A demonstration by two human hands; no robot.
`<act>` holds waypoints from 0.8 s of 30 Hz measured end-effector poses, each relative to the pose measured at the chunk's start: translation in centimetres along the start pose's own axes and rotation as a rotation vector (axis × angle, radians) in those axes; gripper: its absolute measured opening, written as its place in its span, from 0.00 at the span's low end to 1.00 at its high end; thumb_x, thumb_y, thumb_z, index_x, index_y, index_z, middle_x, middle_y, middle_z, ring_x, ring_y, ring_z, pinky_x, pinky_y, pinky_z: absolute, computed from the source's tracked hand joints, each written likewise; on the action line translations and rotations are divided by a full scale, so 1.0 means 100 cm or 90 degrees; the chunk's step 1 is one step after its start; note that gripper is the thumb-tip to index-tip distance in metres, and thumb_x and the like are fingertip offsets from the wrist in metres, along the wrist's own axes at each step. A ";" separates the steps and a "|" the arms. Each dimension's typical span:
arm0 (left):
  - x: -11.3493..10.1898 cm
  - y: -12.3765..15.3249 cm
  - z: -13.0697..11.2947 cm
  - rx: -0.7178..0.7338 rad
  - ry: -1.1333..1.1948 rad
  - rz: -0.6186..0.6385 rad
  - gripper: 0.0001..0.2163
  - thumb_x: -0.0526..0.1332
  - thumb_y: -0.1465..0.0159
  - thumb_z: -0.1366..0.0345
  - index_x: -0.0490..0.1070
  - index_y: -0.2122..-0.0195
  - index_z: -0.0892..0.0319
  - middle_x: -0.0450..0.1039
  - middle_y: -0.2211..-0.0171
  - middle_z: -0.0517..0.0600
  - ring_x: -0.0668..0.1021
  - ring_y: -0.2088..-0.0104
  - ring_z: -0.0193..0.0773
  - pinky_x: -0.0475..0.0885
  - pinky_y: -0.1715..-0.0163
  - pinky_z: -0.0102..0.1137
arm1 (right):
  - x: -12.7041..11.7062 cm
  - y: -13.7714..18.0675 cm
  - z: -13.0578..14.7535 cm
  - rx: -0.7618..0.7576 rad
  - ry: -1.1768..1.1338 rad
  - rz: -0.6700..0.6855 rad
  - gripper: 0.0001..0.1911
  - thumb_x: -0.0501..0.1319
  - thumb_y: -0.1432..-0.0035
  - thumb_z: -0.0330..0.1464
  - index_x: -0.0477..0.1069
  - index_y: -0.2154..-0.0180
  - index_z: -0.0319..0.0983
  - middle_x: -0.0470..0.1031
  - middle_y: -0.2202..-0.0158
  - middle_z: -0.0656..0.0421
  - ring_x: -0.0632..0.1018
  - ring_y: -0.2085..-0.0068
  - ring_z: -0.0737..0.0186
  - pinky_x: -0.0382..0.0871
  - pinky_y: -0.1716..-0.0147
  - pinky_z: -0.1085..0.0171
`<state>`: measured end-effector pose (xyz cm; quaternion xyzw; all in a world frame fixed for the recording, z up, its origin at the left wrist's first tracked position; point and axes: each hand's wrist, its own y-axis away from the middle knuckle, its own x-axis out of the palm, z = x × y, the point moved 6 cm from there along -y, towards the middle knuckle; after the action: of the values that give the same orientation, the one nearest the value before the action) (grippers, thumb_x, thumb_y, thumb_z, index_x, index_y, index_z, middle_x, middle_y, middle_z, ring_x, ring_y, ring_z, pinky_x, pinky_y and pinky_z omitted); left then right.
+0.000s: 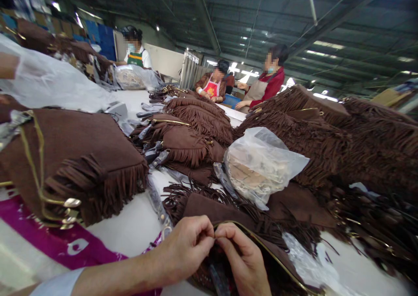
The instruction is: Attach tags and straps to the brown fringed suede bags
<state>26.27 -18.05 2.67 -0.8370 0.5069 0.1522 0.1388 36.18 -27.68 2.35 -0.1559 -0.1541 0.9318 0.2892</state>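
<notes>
A brown suede fringed bag [228, 211] lies open in front of me on the white table [130, 230]. My left hand [187, 248] and my right hand [243, 261] meet at its gold zipper edge [261, 246]. Both pinch the same spot at the top of the opening, fingertips pressed together. What exactly sits between the fingertips is too small to make out. The bag's fringe spreads out behind my hands.
Piles of brown fringed bags [81, 156] [342, 139] crowd the table left, centre and right. A clear plastic bag [261, 165] with pale contents lies behind my bag. A magenta cloth [58, 239] lies at the left. Three people [267, 82] work at the far end.
</notes>
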 end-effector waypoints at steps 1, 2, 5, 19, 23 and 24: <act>0.000 0.000 -0.001 0.002 -0.004 0.004 0.04 0.53 0.42 0.71 0.65 0.73 0.59 0.65 0.76 0.44 0.68 0.73 0.33 0.59 0.72 0.27 | 0.000 0.000 0.000 0.004 0.001 0.002 0.08 0.63 0.39 0.35 0.76 0.70 0.43 0.77 0.72 0.61 0.77 0.69 0.63 0.73 0.68 0.72; 0.000 0.001 -0.002 0.002 -0.006 0.009 0.04 0.53 0.41 0.71 0.65 0.73 0.59 0.66 0.76 0.44 0.68 0.72 0.34 0.60 0.71 0.27 | 0.001 0.000 0.000 0.008 0.002 0.002 0.09 0.63 0.39 0.36 0.76 0.70 0.43 0.76 0.72 0.61 0.77 0.69 0.63 0.72 0.68 0.72; 0.000 0.002 -0.001 0.005 -0.008 0.013 0.05 0.53 0.39 0.70 0.64 0.72 0.58 0.66 0.75 0.44 0.69 0.71 0.34 0.60 0.70 0.28 | 0.002 0.001 -0.002 0.020 0.006 0.014 0.09 0.62 0.38 0.36 0.75 0.71 0.42 0.75 0.72 0.61 0.76 0.70 0.63 0.71 0.68 0.71; 0.005 0.000 0.012 -0.029 -0.015 -0.028 0.06 0.52 0.37 0.67 0.61 0.72 0.58 0.66 0.72 0.46 0.69 0.68 0.37 0.59 0.67 0.30 | 0.011 0.008 -0.013 -0.041 0.101 0.022 0.08 0.57 0.36 0.28 0.71 0.68 0.43 0.73 0.70 0.63 0.74 0.68 0.65 0.68 0.66 0.72; 0.006 -0.002 0.014 -0.028 -0.013 -0.035 0.05 0.53 0.38 0.69 0.61 0.72 0.58 0.67 0.72 0.47 0.69 0.68 0.37 0.61 0.67 0.30 | 0.011 0.003 -0.001 -0.068 0.155 -0.009 0.09 0.56 0.36 0.28 0.73 0.67 0.44 0.74 0.71 0.63 0.75 0.69 0.65 0.69 0.67 0.72; 0.006 -0.002 0.012 -0.014 -0.013 -0.031 0.06 0.53 0.38 0.69 0.62 0.72 0.58 0.67 0.72 0.47 0.70 0.68 0.37 0.61 0.67 0.30 | 0.007 0.004 0.003 -0.071 0.183 -0.010 0.10 0.55 0.35 0.28 0.73 0.66 0.44 0.75 0.70 0.63 0.76 0.68 0.65 0.70 0.66 0.71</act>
<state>26.59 -17.98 1.31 -0.8491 0.4830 0.1629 0.1387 35.28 -27.62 2.35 -0.3021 -0.1643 0.8876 0.3064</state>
